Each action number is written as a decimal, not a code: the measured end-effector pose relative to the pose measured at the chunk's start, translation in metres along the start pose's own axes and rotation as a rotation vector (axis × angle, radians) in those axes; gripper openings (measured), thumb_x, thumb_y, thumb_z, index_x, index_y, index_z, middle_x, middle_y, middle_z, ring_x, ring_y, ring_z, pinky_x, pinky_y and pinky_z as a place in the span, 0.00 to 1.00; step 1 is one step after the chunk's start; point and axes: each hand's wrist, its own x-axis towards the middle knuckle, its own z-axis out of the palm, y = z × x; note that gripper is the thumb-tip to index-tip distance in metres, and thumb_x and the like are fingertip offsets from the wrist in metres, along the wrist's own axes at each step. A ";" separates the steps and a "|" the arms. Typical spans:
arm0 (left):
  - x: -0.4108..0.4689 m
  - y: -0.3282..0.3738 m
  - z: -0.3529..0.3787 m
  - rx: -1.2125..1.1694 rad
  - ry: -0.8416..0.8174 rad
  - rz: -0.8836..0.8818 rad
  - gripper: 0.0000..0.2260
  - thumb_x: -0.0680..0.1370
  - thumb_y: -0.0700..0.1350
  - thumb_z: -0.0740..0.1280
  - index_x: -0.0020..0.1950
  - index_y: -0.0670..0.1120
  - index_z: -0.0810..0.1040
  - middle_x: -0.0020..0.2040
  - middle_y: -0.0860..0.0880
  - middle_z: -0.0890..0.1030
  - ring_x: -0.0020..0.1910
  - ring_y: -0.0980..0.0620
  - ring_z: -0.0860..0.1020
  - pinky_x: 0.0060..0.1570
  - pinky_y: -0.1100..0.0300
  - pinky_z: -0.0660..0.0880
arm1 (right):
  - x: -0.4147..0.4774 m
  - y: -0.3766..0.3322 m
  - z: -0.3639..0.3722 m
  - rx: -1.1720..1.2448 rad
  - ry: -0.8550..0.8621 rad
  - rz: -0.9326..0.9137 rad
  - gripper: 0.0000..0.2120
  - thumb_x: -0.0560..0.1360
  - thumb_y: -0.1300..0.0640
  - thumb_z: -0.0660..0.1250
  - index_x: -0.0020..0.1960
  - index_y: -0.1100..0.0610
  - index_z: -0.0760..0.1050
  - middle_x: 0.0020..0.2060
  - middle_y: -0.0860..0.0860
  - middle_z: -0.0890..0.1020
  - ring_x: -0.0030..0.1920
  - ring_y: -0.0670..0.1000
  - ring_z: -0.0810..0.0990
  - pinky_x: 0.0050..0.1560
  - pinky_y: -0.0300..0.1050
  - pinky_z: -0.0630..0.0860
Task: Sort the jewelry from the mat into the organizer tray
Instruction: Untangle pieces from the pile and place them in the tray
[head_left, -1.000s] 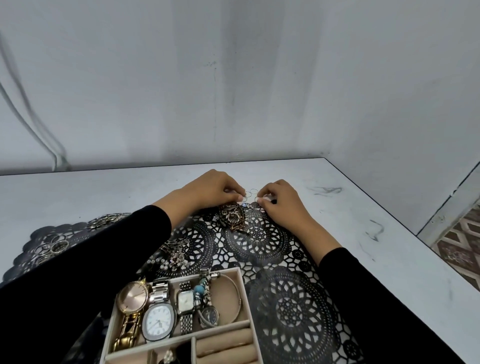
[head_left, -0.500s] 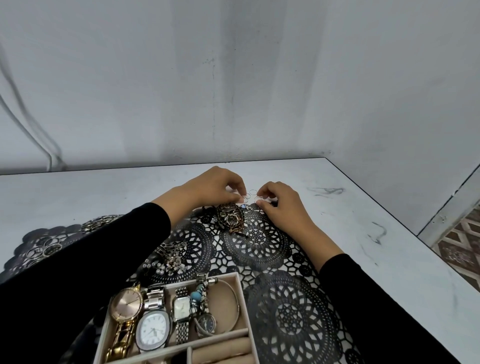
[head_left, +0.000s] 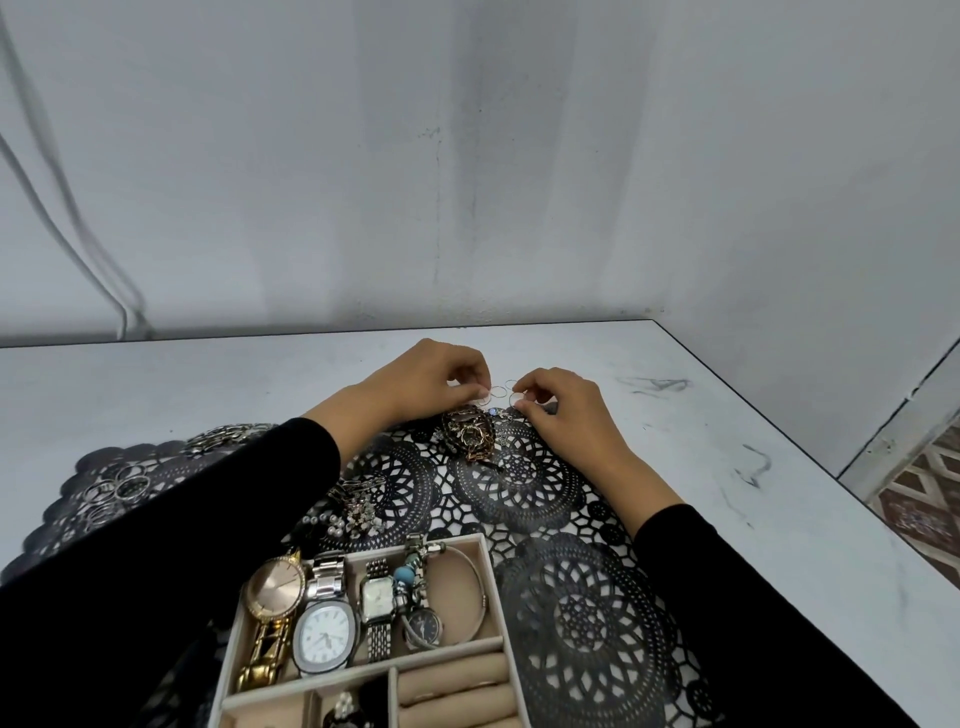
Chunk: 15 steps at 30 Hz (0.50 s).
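Both hands work at the far edge of the black lace mat (head_left: 587, 613). My left hand (head_left: 421, 382) pinches a thin wire hoop (head_left: 484, 399) with curled fingers. My right hand (head_left: 563, 410) pinches another thin hoop (head_left: 515, 399). Two more small hoops (head_left: 504, 388) lie on the table between the fingertips. A chunky gold-brown bracelet (head_left: 470, 434) sits on the mat just below the hands. The beige organizer tray (head_left: 488, 566) stands near me, holding several watches (head_left: 327, 631) and a thin bangle (head_left: 475, 587).
Silver bangles (head_left: 117, 488) and a chain bracelet (head_left: 223, 436) lie at the mat's left end. A pearl and crystal cluster (head_left: 353, 512) rests beside my left sleeve. The white table (head_left: 753, 415) ends at right; a wall rises close behind.
Both hands stay at the small hoops with only slight finger shifts. The view has tilted a little, so the tray sits slightly differently in frame.
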 end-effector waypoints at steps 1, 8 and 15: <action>-0.002 0.001 -0.001 -0.019 0.020 -0.013 0.03 0.76 0.45 0.72 0.48 0.49 0.82 0.44 0.55 0.84 0.46 0.62 0.79 0.53 0.62 0.75 | -0.001 -0.002 0.000 -0.001 -0.003 -0.006 0.06 0.74 0.60 0.69 0.50 0.54 0.80 0.40 0.48 0.79 0.44 0.46 0.77 0.48 0.42 0.77; -0.027 0.015 -0.015 -0.170 0.166 -0.140 0.02 0.74 0.46 0.74 0.44 0.52 0.84 0.41 0.55 0.84 0.43 0.59 0.80 0.48 0.64 0.75 | -0.006 -0.013 -0.004 0.044 0.031 0.018 0.06 0.73 0.60 0.71 0.49 0.54 0.83 0.42 0.48 0.83 0.41 0.38 0.78 0.43 0.24 0.68; -0.063 0.027 -0.029 -0.358 0.304 -0.213 0.02 0.73 0.47 0.75 0.44 0.52 0.85 0.39 0.54 0.84 0.41 0.59 0.80 0.45 0.66 0.75 | -0.020 -0.037 -0.013 0.533 0.048 0.267 0.07 0.74 0.62 0.71 0.47 0.52 0.84 0.42 0.51 0.85 0.44 0.50 0.85 0.49 0.52 0.82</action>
